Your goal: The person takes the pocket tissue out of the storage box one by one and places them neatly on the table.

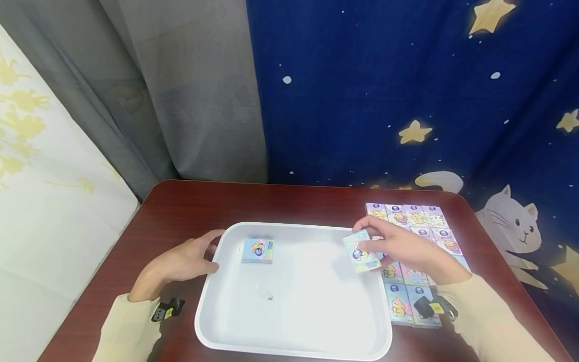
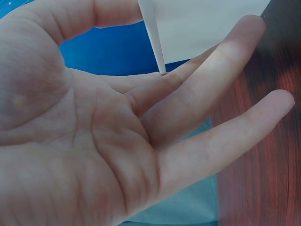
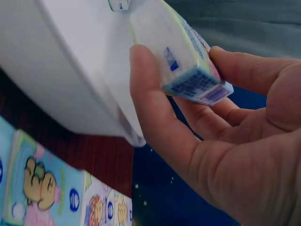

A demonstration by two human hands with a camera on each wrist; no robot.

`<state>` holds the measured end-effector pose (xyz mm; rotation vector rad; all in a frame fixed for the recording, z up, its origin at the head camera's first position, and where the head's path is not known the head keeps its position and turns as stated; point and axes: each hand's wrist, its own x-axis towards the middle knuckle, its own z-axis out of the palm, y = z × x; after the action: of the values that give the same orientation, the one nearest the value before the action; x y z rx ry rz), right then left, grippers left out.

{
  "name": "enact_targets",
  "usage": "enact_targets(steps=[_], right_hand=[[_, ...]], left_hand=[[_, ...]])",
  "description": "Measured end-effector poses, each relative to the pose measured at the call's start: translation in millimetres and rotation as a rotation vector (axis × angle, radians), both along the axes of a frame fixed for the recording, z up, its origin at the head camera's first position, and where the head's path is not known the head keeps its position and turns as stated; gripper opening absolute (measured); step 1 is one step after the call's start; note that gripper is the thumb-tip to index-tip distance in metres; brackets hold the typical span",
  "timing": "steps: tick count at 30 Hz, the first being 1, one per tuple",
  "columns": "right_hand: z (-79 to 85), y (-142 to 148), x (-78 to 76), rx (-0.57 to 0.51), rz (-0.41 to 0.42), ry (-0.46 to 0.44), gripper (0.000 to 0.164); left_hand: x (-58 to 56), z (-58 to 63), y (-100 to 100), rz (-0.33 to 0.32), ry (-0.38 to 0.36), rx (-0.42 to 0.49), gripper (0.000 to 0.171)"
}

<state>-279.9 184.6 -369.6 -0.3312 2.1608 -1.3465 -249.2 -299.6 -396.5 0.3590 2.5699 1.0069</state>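
Note:
My right hand [image 1: 400, 246] pinches a pastel pocket tissue pack [image 1: 361, 253] between thumb and fingers, above the right side of a white tray [image 1: 294, 347]. In the right wrist view the held pack [image 3: 164, 47] shows its pale face and an end with a barcode, the fingers [image 3: 157, 103] on both sides of it. A blue tissue pack [image 1: 258, 251] lies flat in the tray's far left part. At the tray's left rim rests my left hand [image 1: 187, 259], fingers fairly straight; its palm and fingers [image 2: 197, 99] show beside the white rim in the left wrist view.
Rows of tissue packs [image 1: 399, 304], purple at the back and blue in front, lie right of the tray, partly under my right arm. A small clear scrap [image 1: 264, 292] lies in the tray. The dark red table [image 1: 217, 201] ends at curtains [image 1: 325, 125].

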Motion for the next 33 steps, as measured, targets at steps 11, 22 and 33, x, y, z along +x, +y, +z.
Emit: enact_targets(steps=[11,22,33], right_hand=[[-1.3,30.2,10.8,0.126,-0.053,0.121,0.067],[-2.9,54.2,25.7,0.084,-0.134,0.037,0.075],[-19.1,91.4,41.6,0.045,-0.177,-0.006,0.076]], left_hand=[[0.9,1.8,-0.6,-0.004,-0.008,0.002,0.082],[1.9,1.5,0.1,-0.010,-0.015,0.039,0.082],[0.4,1.6,0.8,-0.008,-0.018,0.049,0.082]])
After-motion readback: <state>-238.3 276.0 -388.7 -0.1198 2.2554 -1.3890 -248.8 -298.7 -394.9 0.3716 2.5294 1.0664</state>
